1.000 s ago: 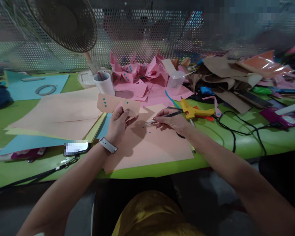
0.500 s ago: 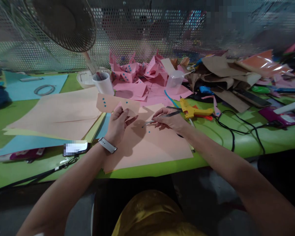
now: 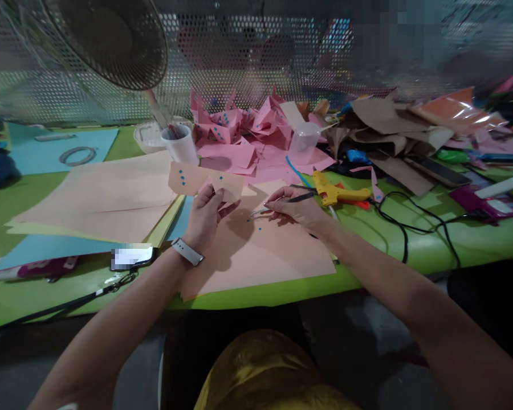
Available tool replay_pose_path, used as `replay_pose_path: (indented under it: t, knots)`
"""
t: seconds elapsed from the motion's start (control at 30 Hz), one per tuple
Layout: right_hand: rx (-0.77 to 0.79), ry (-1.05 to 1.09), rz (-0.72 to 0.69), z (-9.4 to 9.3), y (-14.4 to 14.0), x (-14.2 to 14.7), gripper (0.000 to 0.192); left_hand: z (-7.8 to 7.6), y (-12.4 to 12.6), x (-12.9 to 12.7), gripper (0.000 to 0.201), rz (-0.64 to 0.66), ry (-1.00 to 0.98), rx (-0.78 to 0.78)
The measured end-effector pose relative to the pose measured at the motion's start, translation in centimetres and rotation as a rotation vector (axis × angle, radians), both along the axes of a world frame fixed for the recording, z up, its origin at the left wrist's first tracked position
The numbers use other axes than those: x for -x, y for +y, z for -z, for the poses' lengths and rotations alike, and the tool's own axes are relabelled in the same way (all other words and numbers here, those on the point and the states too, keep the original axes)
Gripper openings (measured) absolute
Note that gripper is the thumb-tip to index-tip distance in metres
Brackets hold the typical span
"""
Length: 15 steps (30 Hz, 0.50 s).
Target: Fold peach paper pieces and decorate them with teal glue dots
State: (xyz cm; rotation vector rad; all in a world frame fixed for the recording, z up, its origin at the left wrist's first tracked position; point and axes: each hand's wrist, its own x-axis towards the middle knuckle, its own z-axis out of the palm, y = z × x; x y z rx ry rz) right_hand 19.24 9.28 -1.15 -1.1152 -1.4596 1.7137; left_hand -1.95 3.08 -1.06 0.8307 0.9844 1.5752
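- Two hands busy here, both over the peach sheet [image 3: 256, 250] at the front edge of the green table [image 3: 474, 239].
- Left hand [image 3: 205, 219] (watch on the wrist) is pinching a folded peach paper strip [image 3: 203, 179] btw thumb and fingers, held up off the sheet. The strip has a few small blue dots on its left part.
- Right hand [image 3: 297, 208] is closed in a pen-style pinch on thin tweezers [image 3: 277, 205], tips pointing left twd the strip. Can't tell if there's anything in the tips, too small.
- One tiny blue gem [image 3: 260, 229] lies on the sheet just below the tweezer tips.
- Tip imo: keep the strip flat and steady w/ the left thumb, rest the right wrist on the sheet so the tips don't wobble, and go light on the squeeze or small bits ping off.
- Yellow glue gun [image 3: 337, 195] lies just right of the right hand, black cord trailing off to the right.
- Behind: white cup [image 3: 182, 145], a heap of pink paper pieces [image 3: 248, 136], clear plastic cup [image 3: 304, 136], brown paper scraps further right.
- Left side has a stack of peach/yellow/blue sheets, plus a phone [image 3: 132, 256] near the left wrist.
- Fan [image 3: 111, 40] top left, perforated metal screen along the back. Pretty dim room tbh.
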Motion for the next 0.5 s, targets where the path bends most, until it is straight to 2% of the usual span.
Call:
replay_pose_path:
  t: [0.13,0.5]
  knots:
    - [0.010,0.006,-0.014,0.2,0.0,0.1,0.040,0.0,0.0,-0.1,0.025,-0.003,-0.018,-0.009]
    - [-0.038,0.039,0.081,-0.8,-0.3,-0.1,0.039,-0.1,0.0,0.1,0.009,0.013,0.018,0.024]
